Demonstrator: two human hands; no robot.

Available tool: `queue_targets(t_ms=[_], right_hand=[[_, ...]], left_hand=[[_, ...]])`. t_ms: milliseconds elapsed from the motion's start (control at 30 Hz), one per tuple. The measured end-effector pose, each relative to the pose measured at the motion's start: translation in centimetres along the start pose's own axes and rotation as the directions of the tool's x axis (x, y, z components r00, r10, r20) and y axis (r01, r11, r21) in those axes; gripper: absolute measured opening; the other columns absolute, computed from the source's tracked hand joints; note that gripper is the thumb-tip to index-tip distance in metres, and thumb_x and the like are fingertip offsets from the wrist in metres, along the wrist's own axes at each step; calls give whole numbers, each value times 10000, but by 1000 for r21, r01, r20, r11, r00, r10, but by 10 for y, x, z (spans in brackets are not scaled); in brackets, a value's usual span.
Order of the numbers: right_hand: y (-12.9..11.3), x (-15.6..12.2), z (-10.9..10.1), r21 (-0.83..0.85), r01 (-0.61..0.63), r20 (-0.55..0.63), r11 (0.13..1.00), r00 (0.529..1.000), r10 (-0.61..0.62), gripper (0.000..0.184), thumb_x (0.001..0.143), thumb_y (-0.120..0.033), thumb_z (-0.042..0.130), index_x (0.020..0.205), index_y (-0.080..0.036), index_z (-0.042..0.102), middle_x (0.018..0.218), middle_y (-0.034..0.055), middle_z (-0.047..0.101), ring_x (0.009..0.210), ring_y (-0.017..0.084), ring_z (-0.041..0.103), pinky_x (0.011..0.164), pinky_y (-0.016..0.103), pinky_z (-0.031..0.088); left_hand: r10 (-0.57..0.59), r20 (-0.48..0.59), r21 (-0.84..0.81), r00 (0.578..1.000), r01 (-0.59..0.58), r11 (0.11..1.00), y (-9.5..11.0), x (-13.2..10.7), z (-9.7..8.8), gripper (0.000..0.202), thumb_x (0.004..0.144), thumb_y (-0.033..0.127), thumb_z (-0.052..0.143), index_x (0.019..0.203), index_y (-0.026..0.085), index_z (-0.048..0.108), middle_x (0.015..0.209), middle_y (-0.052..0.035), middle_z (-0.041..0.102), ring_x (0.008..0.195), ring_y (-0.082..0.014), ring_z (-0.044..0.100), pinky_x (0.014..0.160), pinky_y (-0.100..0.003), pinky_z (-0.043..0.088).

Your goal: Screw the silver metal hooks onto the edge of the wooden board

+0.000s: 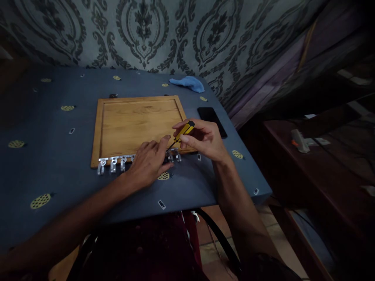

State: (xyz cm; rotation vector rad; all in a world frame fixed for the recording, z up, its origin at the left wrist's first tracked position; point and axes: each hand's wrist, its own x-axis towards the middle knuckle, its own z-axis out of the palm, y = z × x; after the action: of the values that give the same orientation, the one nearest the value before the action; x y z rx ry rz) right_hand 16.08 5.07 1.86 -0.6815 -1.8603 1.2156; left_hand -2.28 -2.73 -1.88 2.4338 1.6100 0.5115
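Observation:
A wooden board (pixel 137 121) with a raised frame lies on the table. Along its near edge runs a silvery metal hook rail (pixel 114 159) with several hooks hanging over the side. My left hand (pixel 150 160) rests across the middle of the rail, its fingers on the board side and its thumb on the near side, hiding that stretch. Between the thumb and fingers of my right hand (pixel 206 138) is a yellow and black screwdriver (pixel 184 132), tilted, its shaft pointing down to the rail beside my left fingers. The exact contact at its tip is too small to make out.
A black phone (pixel 211 119) lies right of the board, partly behind my right hand. Behind it sits a crumpled blue cloth (pixel 189 83). Patterned fabric (pixel 143 35) rises along the table's back edge. A dark reddish surface (pixel 322 168) stands at the right.

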Motion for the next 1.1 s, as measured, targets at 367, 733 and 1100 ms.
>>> queue_targets(t_ms=[367,733,1100], right_hand=[[6,1,3,5,4,-42,1000,999,-4,327,726,-459,843,819,-167,729,714,-14,661,503,84,594,491,226,478],[13,1,15,-164,29,-239,986,969,-68,431,685,-513,850,636,-193,565,597,-51,495,544,85,455,500,238,368],[10,1,23,-234,53,-290,971,949,-121,445,724,-476,832,609,-192,509,560,-65,472,500,72,462,471,226,381]], left_hand=[[4,-16,-26,1000,-4,1000,-1,0,2,691,896,327,697,1424,150,287,1167,-130,686,1100,-299,643,943,-439,471],[5,-22,-15,1000,-5,1000,-1,0,4,705,879,345,724,1407,139,305,1136,-126,693,1076,-298,647,923,-429,481],[-18,6,-18,1000,19,1000,0,1,2,730,873,348,734,1424,133,308,1156,-123,689,1105,-298,639,953,-426,468]])
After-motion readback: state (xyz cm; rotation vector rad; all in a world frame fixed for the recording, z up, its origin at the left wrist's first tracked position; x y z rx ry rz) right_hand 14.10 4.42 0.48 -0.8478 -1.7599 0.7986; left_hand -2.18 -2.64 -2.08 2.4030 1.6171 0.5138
